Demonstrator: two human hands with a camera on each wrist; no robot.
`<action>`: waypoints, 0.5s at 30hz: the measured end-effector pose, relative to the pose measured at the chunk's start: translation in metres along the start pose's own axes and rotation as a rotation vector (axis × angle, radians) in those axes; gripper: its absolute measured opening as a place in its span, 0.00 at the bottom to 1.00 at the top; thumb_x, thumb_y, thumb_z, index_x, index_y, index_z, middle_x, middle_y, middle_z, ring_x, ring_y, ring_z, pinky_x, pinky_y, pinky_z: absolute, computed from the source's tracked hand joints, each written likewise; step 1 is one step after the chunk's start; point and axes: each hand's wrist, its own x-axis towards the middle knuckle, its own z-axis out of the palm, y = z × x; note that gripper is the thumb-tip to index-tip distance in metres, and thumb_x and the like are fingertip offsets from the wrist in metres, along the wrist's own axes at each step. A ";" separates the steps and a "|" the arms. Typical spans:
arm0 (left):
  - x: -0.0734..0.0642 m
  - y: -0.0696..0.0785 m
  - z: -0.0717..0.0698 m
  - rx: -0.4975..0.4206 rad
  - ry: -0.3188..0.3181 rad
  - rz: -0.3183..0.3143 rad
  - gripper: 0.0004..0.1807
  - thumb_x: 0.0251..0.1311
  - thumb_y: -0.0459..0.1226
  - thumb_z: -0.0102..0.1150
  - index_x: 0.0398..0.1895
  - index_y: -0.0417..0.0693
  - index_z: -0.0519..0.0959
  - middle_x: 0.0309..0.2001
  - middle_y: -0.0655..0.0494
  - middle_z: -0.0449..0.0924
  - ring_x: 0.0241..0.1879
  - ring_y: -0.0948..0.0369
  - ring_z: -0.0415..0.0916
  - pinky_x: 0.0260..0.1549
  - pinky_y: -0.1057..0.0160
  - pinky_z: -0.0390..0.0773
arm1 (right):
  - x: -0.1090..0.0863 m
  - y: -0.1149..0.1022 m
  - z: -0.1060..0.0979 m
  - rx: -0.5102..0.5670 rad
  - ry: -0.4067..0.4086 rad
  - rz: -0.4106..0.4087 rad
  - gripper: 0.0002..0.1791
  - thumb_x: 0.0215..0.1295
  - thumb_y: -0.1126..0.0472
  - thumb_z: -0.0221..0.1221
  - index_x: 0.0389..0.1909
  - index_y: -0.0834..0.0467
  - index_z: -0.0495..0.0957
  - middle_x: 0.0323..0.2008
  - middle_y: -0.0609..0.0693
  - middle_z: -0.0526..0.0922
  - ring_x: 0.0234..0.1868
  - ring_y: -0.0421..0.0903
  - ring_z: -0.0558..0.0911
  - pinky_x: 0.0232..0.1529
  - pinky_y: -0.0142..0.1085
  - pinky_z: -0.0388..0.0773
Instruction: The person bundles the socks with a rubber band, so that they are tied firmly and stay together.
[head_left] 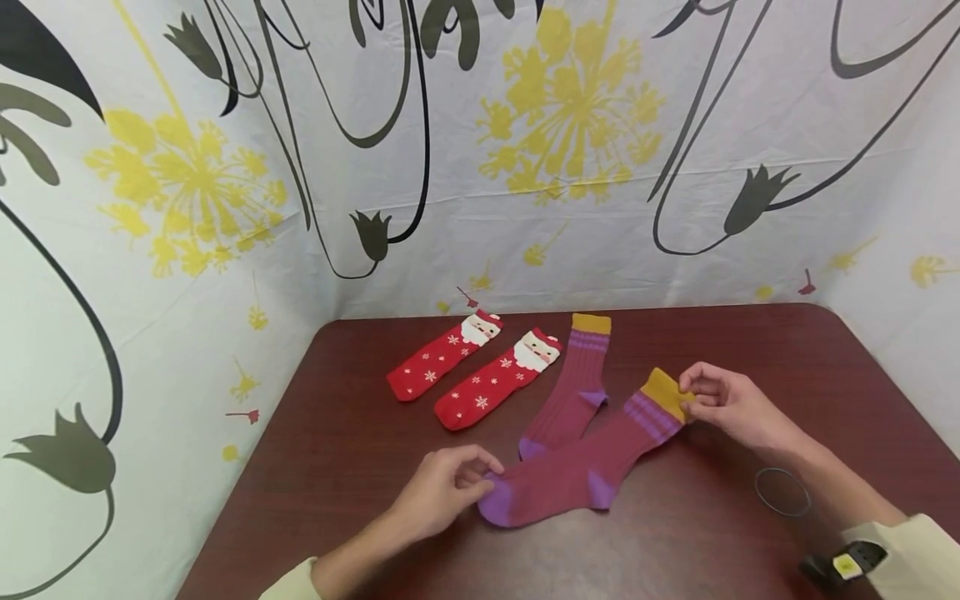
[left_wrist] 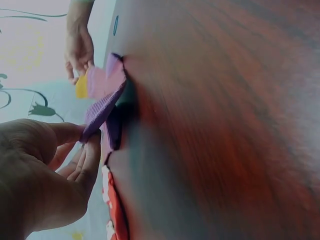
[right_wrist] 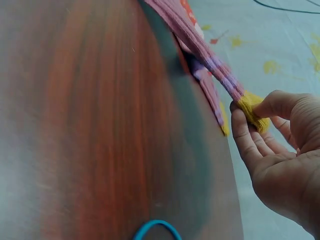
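Both hands hold one maroon sock [head_left: 555, 479] with a mustard cuff and purple heel and toe. My left hand [head_left: 442, 492] pinches its purple toe between thumb and fingers; the left wrist view shows the toe [left_wrist: 97, 115] lifted off the table. At the other end my right hand [head_left: 738, 408] pinches the mustard cuff [right_wrist: 252, 111], also raised in the right wrist view. A matching maroon sock [head_left: 570, 383] lies flat behind, its toe end partly covered by the held sock.
Two red Santa socks with snowflakes, a left one [head_left: 442, 358] and a right one [head_left: 495, 382], lie at the back left. A thin teal ring [head_left: 782, 492] sits by my right forearm on the dark wooden table [head_left: 330, 450]. Patterned cloth [head_left: 465, 183] hangs behind.
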 end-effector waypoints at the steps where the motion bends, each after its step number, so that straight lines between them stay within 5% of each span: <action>1: -0.002 -0.001 -0.002 -0.003 0.001 0.008 0.10 0.65 0.32 0.73 0.46 0.55 0.88 0.43 0.66 0.88 0.40 0.67 0.86 0.43 0.67 0.84 | -0.003 0.000 0.002 0.013 -0.015 -0.021 0.12 0.70 0.77 0.63 0.50 0.70 0.72 0.43 0.60 0.84 0.38 0.43 0.85 0.36 0.36 0.86; 15: -0.025 -0.012 -0.029 0.002 -0.041 0.045 0.07 0.66 0.35 0.74 0.43 0.57 0.89 0.41 0.65 0.89 0.41 0.66 0.87 0.43 0.65 0.85 | -0.038 -0.003 0.018 0.215 -0.293 -0.047 0.24 0.75 0.75 0.58 0.70 0.70 0.72 0.63 0.43 0.83 0.38 0.45 0.85 0.30 0.38 0.83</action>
